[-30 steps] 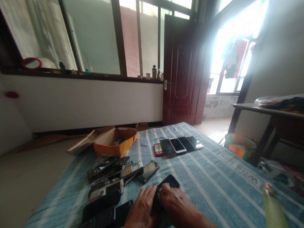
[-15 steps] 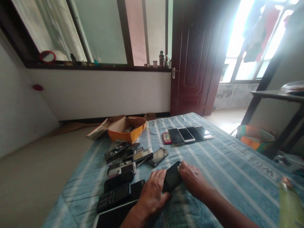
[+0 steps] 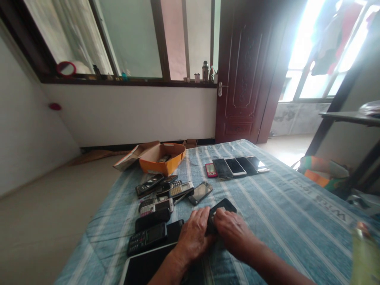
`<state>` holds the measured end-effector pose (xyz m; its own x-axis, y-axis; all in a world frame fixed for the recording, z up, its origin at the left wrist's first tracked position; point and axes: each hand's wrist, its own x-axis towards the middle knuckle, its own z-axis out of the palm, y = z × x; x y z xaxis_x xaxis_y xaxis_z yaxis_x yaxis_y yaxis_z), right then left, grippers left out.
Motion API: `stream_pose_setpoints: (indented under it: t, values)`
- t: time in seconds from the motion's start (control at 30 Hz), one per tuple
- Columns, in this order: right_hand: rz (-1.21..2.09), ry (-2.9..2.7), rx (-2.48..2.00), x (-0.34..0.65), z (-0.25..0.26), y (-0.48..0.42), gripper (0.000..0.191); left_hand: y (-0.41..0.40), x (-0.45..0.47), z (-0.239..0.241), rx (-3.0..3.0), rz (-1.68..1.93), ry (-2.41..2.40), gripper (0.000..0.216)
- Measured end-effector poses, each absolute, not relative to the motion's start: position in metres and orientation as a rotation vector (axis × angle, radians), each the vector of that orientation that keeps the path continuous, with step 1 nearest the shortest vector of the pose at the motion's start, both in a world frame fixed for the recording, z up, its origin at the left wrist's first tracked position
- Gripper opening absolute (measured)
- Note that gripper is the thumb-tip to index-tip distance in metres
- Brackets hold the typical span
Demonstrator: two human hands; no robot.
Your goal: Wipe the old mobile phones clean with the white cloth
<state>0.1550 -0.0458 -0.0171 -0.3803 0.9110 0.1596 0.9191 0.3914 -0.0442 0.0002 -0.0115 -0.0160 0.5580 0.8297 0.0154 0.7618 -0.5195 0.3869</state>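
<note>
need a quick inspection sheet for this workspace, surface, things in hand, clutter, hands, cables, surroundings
surface: striped blue cloth, wrinkled, covering the table
job's things: black phone, gripped at its near end by both hands
clutter: pile of keypad phones to its left; row of five phones farther back; orange box at the far left corner
hands: left hand and right hand, fingers closed on the black phone
cables: nothing seen
surroundings: dark door, windows, side table at right
</note>
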Motion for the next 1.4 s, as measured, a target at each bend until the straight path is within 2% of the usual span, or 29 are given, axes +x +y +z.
stream_pose_setpoints:
  t: [0.23, 0.37, 0.57, 0.67, 0.83, 1.1, 1.4]
  values:
    - [0.008, -2.330, -1.952, 0.179, -0.007, -0.028, 0.030, -0.014, 0.001, -0.009, 2.422, 0.193, 1.342, 0.076]
    - [0.042, -2.413, -1.831, 0.167, -0.006, -0.032, 0.029, -0.016, 0.002, -0.007, 2.378, 0.214, 1.341, 0.080]
    - [0.095, -2.587, -1.491, 0.146, -0.006, -0.032, 0.016, -0.016, 0.003, -0.015, 2.317, 0.345, 1.375, 0.090]
    - [0.071, -2.588, -1.488, 0.141, -0.005, -0.026, 0.012, -0.014, 0.002, -0.022, 2.288, 0.385, 1.388, 0.092]
    - [0.019, -2.523, -1.574, 0.141, -0.003, -0.015, 0.017, -0.014, 0.002, -0.022, 2.238, 0.388, 1.403, 0.100]
    - [-0.090, -2.479, -1.760, 0.156, -0.007, 0.005, 0.024, -0.018, 0.005, -0.006, 2.209, 0.267, 1.436, 0.100]
    - [-0.022, -2.312, -2.064, 0.185, -0.007, 0.011, 0.029, -0.021, 0.004, -0.004, 2.279, 0.254, 1.387, 0.091]
